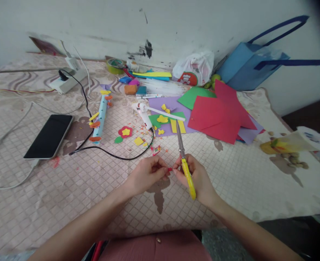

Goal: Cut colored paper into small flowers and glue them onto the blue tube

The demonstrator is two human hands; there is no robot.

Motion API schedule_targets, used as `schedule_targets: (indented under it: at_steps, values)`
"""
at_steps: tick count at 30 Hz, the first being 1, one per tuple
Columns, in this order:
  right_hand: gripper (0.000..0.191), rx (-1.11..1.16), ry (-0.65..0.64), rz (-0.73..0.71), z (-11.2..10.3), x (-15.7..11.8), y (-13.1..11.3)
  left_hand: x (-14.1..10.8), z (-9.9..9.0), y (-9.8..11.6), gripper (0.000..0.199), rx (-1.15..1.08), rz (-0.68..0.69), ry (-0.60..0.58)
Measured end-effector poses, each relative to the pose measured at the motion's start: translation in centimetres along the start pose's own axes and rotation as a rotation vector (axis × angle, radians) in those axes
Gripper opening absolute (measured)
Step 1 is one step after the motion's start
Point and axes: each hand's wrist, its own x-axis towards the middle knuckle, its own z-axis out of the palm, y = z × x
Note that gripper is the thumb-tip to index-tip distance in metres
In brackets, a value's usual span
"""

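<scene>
Pinched between the fingertips of my left hand (146, 174) is a small red paper piece (170, 169). My right hand (199, 177) holds yellow-handled scissors (187, 174), their blades closed and pointing away from me. Its fingertips also come up to the right end of the red piece; whether they grip it I cannot tell. Beyond my hands lie paper scraps (156, 149), a yellow paper square (139, 141), a red paper flower (125, 132) with a yellow centre, and a green paper leaf (118, 140). A white glue gun (143, 115) with a long glue stick rests behind them.
Red sheets (217, 117), a green sheet (195, 97) and a purple sheet (160, 102) lie at the right back. A decorated blue strip (100, 116), phone (49, 137) and power strip (69, 81) are left. At right stand a blue bag (238, 65) and a tilted cup (290, 142).
</scene>
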Motion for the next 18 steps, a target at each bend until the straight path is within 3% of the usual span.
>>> schedule_targets:
  at_steps: [9,13,18]
  values:
    - [0.013,0.009,-0.103,0.004,-0.46,-0.04,-0.23,-0.21,-0.26,0.00,0.009,0.142,0.008,-0.027]
    - [0.013,-0.032,-0.094,-0.025,-0.18,0.14,-0.09,-0.39,-0.19,-0.20,0.011,0.288,0.001,-0.054]
    - [0.013,-0.068,-0.106,-0.029,-0.02,0.05,-0.08,-0.39,-0.16,-0.22,0.009,0.291,0.029,-0.030]
